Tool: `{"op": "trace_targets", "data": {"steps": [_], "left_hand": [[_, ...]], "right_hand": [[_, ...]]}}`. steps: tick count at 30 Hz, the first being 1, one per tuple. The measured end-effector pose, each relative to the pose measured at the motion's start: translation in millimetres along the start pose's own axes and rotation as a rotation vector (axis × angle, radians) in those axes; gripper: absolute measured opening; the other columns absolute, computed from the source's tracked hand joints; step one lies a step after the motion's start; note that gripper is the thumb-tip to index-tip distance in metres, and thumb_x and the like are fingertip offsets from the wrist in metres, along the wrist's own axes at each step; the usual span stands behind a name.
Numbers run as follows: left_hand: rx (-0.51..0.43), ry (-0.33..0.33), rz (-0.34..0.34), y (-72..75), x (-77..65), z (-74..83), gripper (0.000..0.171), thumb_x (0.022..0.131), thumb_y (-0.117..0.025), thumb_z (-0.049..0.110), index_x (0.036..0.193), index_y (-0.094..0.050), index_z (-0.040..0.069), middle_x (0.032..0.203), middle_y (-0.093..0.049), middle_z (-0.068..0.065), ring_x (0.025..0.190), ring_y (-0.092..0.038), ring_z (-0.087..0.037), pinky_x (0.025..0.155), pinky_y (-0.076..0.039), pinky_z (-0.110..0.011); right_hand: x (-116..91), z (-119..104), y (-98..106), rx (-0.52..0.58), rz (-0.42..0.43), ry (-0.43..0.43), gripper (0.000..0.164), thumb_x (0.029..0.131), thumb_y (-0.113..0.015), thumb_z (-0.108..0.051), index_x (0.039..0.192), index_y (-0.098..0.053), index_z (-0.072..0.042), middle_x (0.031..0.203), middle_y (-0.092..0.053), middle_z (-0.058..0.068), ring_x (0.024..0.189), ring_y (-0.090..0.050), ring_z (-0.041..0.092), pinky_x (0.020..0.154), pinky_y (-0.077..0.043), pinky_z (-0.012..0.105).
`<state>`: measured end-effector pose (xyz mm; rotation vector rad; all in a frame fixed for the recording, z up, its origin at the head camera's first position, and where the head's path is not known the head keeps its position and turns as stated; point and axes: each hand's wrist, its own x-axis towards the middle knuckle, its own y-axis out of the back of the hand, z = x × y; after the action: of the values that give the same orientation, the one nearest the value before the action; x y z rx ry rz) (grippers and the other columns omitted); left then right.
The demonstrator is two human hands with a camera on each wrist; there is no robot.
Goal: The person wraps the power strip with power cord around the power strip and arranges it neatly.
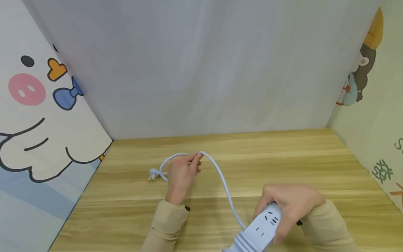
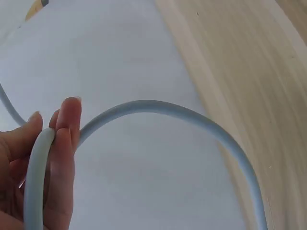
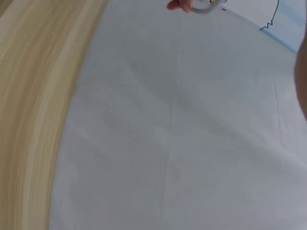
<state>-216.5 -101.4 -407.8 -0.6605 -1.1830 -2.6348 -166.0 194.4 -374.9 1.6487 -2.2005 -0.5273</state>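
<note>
My right hand [image 1: 291, 206] grips a white power strip [image 1: 262, 227] by its far end, with the socket face turned up. Several turns of its white cord [image 1: 242, 245] wrap round the strip's near part. From there a length of cord [image 1: 225, 185] runs up to my left hand [image 1: 182, 175], which pinches it between thumb and fingers. Beyond the left hand the cord loops left to a plug [image 1: 153, 174] with metal prongs. In the left wrist view the cord [image 2: 144, 105] arches away from the fingers [image 2: 62, 167]. Only an edge of the right hand shows in the right wrist view.
A wood-grain table [image 1: 135, 213] lies under both hands. Behind it hangs a pale grey sheet [image 1: 204, 70]. Panels with cartoon pictures stand at the left [image 1: 37, 122] and the right [image 1: 374, 122].
</note>
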Motion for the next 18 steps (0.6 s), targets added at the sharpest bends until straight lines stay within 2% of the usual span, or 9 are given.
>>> {"op": "trace_targets", "data": {"steps": [2, 5, 8, 10, 13, 16, 18], "left_hand": [[-0.004, -0.009, 0.063, 2.8, 0.5, 3.3, 0.025, 0.099, -0.067, 0.027, 0.105, -0.080, 0.007, 0.075, -0.077, -0.001, 0.056, -0.069, -0.009, 0.050, -0.048, -0.021], [-0.045, -0.015, 0.145, 11.6, 0.7, 4.8, 0.025, 0.099, -0.068, 0.026, 0.106, -0.080, 0.006, 0.075, -0.076, -0.002, 0.056, -0.068, -0.010, 0.049, -0.048, -0.021], [-0.114, -0.036, 0.204, 21.7, 1.2, 6.7, 0.024, 0.098, -0.069, 0.024, 0.106, -0.080, 0.004, 0.076, -0.077, -0.004, 0.058, -0.070, -0.012, 0.052, -0.051, -0.023], [-0.181, -0.049, 0.222, 26.9, 1.2, 10.0, 0.023, 0.097, -0.071, 0.023, 0.106, -0.080, 0.003, 0.077, -0.077, -0.006, 0.059, -0.071, -0.014, 0.054, -0.053, -0.022], [-0.317, -0.048, 0.182, 33.6, -0.8, 18.0, 0.024, 0.095, -0.073, 0.025, 0.105, -0.080, 0.004, 0.077, -0.077, -0.006, 0.060, -0.072, -0.014, 0.052, -0.052, -0.021], [-0.458, -0.028, 0.100, 39.0, -4.7, 27.8, 0.022, 0.094, -0.074, 0.029, 0.100, -0.081, 0.009, 0.072, -0.075, -0.005, 0.059, -0.071, -0.013, 0.047, -0.047, -0.021], [-0.547, -0.027, 0.031, 41.5, -8.0, 34.7, 0.019, 0.093, -0.075, 0.029, 0.095, -0.081, 0.011, 0.067, -0.072, -0.005, 0.057, -0.069, -0.014, 0.047, -0.047, -0.023]], "right_hand": [[5.6, -4.2, -4.8, -0.022, 0.029, -0.110, 0.028, 0.070, -0.086, -0.012, 0.097, -0.079, -0.017, 0.084, -0.075, -0.012, 0.063, -0.059, -0.013, 0.046, -0.053, 0.018], [7.7, -7.1, -6.5, -0.042, 0.126, -0.296, 0.023, 0.068, -0.085, -0.013, 0.088, -0.079, -0.021, 0.075, -0.071, -0.015, 0.050, -0.053, -0.010, 0.038, -0.046, 0.017], [3.3, -5.4, -1.4, -0.074, 0.239, -0.446, 0.017, 0.069, -0.085, -0.015, 0.083, -0.077, -0.021, 0.069, -0.069, -0.010, 0.043, -0.048, -0.004, 0.035, -0.042, 0.017], [-0.5, -3.2, 3.3, -0.098, 0.313, -0.529, 0.016, 0.070, -0.085, -0.019, 0.083, -0.077, -0.018, 0.069, -0.068, -0.006, 0.043, -0.050, 0.001, 0.037, -0.044, 0.020], [-4.3, 1.9, 10.1, -0.178, 0.448, -0.607, 0.024, 0.073, -0.086, -0.026, 0.089, -0.077, -0.010, 0.074, -0.070, -0.001, 0.051, -0.057, 0.007, 0.044, -0.050, 0.025], [-5.5, 7.9, 14.9, -0.313, 0.607, -0.657, 0.037, 0.075, -0.086, -0.033, 0.095, -0.077, -0.003, 0.076, -0.071, 0.001, 0.060, -0.061, 0.011, 0.051, -0.052, 0.027], [-5.3, 11.4, 16.7, -0.433, 0.703, -0.674, 0.041, 0.076, -0.086, -0.035, 0.095, -0.076, -0.001, 0.074, -0.070, 0.001, 0.060, -0.059, 0.011, 0.051, -0.050, 0.026]]}}
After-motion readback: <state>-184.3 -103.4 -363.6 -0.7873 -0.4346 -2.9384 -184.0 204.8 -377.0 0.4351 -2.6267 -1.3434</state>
